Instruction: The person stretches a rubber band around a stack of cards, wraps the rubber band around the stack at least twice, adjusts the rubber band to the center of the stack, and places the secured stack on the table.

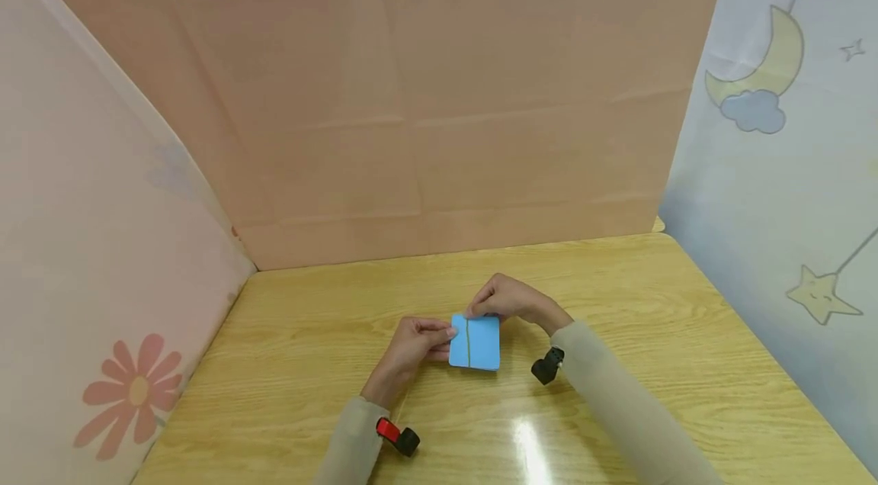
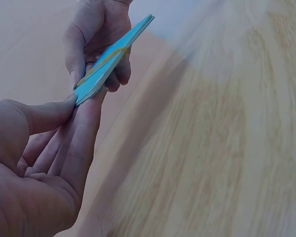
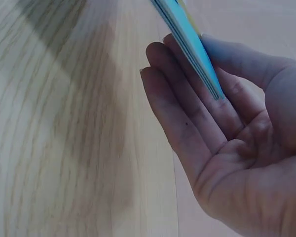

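A thin stack of square blue cards (image 1: 485, 348) is held up above the table, a yellowish rubber band (image 1: 469, 344) running round it nearer its left side. The left hand (image 1: 414, 344) pinches the stack's left edge, thumb on top and fingers beneath. At the far edge, the right hand (image 1: 504, 298) grips the stack with its thumb beside the band. Layered card edges (image 2: 106, 74) show in the left wrist view, with the band crossing them at a slant. In the right wrist view the right fingers (image 3: 180, 106) lie behind the stack.
The wood-grain table (image 1: 309, 378) reaches back to a hanging peach cloth (image 1: 411, 104). Patterned cloths stand on the left (image 1: 82, 226) and right (image 1: 775, 187). Each wrist wears a small black camera, the left one (image 1: 408, 441) on a red strap, the right one (image 1: 546, 367) near the sleeve cuff.
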`<control>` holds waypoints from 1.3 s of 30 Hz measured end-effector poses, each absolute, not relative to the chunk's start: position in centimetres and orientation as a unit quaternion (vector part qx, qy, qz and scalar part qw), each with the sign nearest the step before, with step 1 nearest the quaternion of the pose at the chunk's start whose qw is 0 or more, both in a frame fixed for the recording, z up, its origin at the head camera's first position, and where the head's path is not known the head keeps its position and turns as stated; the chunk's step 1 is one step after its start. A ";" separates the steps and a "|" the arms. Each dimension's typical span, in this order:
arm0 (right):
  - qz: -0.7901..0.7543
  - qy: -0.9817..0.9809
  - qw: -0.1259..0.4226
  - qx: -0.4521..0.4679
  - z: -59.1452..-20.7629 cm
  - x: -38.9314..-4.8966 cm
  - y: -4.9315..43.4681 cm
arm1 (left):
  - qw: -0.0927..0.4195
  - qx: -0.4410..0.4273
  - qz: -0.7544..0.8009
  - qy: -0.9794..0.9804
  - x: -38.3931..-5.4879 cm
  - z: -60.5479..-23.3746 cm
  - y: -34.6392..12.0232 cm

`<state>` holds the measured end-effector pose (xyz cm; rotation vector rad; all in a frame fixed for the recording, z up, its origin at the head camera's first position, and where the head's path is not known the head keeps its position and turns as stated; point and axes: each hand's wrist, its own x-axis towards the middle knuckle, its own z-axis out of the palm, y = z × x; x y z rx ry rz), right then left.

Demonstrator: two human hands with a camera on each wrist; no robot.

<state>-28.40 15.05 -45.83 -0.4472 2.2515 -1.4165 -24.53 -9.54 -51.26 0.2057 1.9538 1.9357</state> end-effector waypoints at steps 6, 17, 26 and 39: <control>-0.506 0.817 0.228 -0.158 -46.3 -28.5 15.0 | 0.203 0.079 0.685 0.695 -24.5 -51.5 -9.6; -0.480 0.822 0.232 -0.201 -45.9 -28.6 14.2 | 0.217 0.083 0.680 0.696 -24.4 -51.3 -9.6; -0.473 0.824 0.223 -0.220 -46.3 -28.8 13.1 | 0.219 0.104 0.672 0.700 -24.4 -50.7 -9.4; -0.479 0.828 0.221 -0.188 -46.2 -28.5 13.3 | 0.211 0.091 0.670 0.706 -24.6 -50.8 -9.7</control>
